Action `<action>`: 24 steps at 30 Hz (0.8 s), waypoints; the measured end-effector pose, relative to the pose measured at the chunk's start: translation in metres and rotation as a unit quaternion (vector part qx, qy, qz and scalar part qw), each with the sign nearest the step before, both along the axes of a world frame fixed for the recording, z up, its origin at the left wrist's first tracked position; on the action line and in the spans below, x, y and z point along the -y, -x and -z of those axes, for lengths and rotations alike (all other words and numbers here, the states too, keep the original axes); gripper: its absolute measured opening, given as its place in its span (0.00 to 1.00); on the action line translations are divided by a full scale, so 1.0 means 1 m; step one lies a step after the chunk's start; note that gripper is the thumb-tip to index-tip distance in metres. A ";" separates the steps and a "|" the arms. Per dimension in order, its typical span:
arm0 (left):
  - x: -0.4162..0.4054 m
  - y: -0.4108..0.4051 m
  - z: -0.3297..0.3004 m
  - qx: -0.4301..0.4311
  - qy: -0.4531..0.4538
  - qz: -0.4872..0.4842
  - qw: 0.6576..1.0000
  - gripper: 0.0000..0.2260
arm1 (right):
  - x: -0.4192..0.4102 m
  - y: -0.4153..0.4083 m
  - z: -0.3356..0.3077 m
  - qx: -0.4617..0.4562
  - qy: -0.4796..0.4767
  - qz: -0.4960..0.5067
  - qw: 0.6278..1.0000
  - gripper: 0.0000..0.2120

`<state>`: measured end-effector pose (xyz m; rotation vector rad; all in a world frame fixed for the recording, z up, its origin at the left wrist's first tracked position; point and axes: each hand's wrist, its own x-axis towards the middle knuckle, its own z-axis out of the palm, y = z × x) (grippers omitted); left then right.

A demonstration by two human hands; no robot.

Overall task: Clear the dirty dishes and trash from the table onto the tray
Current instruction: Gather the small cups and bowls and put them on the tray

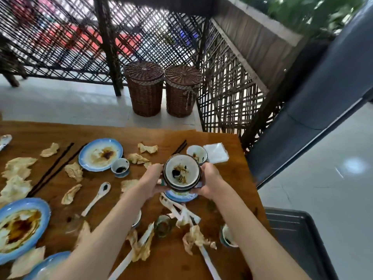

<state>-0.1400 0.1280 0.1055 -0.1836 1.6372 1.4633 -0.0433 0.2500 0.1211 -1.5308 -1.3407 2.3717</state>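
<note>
Stacked bowls point(181, 173) clasped from both sides, left hand point(153, 179) and right hand point(209, 180) curled round rims; stack held just above blue plate point(180, 196). Tray not identified with certainty. Risks judged: stack tipped, sauce residue spilled; small cup point(197, 154) just beyond grip knocked.

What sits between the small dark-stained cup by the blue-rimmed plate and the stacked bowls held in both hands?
In the head view, crumpled tan napkins lie on the wooden table between the small cup and the stacked bowls.
</note>
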 end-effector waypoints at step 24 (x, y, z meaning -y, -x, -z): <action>-0.181 0.073 0.056 0.037 0.036 -0.016 0.999 0.10 | -0.172 0.087 0.071 0.074 0.004 0.065 0.995 0.10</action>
